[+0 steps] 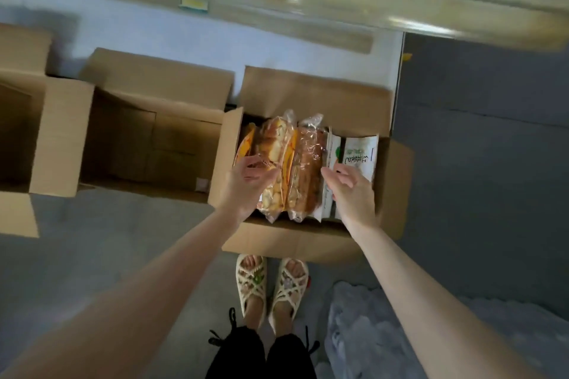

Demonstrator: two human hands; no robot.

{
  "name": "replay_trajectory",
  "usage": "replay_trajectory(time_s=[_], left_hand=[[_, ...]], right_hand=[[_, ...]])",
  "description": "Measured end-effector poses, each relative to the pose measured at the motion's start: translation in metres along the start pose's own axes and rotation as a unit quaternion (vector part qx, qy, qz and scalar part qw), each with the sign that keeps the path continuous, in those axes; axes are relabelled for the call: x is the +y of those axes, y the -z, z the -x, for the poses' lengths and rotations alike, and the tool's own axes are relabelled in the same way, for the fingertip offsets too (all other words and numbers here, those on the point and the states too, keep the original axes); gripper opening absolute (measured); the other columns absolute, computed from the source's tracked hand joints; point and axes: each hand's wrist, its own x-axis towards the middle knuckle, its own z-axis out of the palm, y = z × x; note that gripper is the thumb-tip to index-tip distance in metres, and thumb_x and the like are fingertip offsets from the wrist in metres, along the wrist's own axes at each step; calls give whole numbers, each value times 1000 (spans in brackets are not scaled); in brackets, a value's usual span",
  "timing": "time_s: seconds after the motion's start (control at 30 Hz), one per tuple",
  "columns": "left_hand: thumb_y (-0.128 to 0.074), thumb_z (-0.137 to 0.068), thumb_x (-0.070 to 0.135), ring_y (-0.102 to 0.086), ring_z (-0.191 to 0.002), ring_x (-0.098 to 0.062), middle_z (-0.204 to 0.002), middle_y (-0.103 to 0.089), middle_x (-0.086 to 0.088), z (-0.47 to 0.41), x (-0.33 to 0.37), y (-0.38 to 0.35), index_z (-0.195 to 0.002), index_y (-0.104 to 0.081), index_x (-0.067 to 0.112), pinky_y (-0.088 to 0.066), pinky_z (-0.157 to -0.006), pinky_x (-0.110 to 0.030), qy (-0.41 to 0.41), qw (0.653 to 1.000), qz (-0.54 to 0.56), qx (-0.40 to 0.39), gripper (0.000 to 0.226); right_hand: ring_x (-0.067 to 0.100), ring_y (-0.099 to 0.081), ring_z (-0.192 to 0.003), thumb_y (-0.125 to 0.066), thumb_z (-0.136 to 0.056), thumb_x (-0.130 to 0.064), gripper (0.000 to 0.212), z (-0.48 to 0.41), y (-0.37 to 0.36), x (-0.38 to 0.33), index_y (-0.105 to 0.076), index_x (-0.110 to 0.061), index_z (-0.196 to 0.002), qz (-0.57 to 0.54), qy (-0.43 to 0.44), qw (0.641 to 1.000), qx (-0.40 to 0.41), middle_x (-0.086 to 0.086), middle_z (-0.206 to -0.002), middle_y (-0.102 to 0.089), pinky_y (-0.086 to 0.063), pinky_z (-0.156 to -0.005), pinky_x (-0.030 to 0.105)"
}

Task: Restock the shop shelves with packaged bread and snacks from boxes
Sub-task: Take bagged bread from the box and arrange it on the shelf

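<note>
Shop: open cartons [311, 95], packaged bread [275, 144]

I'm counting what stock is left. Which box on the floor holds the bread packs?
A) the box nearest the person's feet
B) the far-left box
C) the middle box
A: the bread packs stand on edge in the box by the feet, while the middle box shows only bare cardboard inside.
</note>
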Motion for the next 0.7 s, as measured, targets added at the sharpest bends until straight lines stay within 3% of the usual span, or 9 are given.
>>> replay_trajectory(time_s=[0.13,0.27,0.4,0.5,0.57,0.7], left_hand=[[-70,-86,30,-60,-90,0,-100,-64,8,-52,-44,-10,-119,-48,23,-47,-71,-18,24,999,-21,-9,40],[-70,-85,38,-59,-90,0,-94,-62,16,-81,-76,-20,-107,-50,33,-46,-78,-21,26,998,-56,-3,30],[-67,-88,36,-57,-85,2,-98,-61,11,-99,-96,-31,-121,-52,21,-42,-56,-7,30,997,-74,-5,39],[-66,-88,37,-56,-84,3,-98,-60,13,-107,-105,-35,-124,-53,19,-38,-61,-9,33,996,-80,5,43],[-66,-87,39,-56,-86,3,-98,-61,13,-112,-112,-37,-124,-54,18,-39,-64,-12,31,996,-77,11,44],[-65,-86,44,-60,-95,-6,-102,-64,10,-119,-120,-40,-122,-56,18,-46,-76,-19,24,997,-73,23,45]], right_hand=[[6,-58,-99,-64,-89,-39,54,-41,-26,45,-54,-8,-132,25,-15,1000,10,-1,-114,-64,-47,-90,21],[7,-57,-99,-64,-90,-36,52,-69,-41,80,-54,-7,-132,31,-34,999,24,5,-121,-64,-44,-72,5],[8,-56,-98,-66,-90,-31,53,-89,-51,107,-52,-3,-132,20,-49,998,29,9,-122,-63,-40,-64,-4],[9,-57,-104,-67,-89,-26,43,-96,-56,120,-55,-3,-124,-5,-61,998,20,6,-113,-63,-45,-81,2],[11,-60,-113,-67,-89,-23,42,-102,-58,130,-56,3,-121,-29,-65,997,15,5,-117,-65,-46,-100,21],[18,-59,-118,-69,-87,-31,56,-108,-66,139,-55,4,-128,-24,-45,999,6,12,-126,-64,-47,-103,34]])
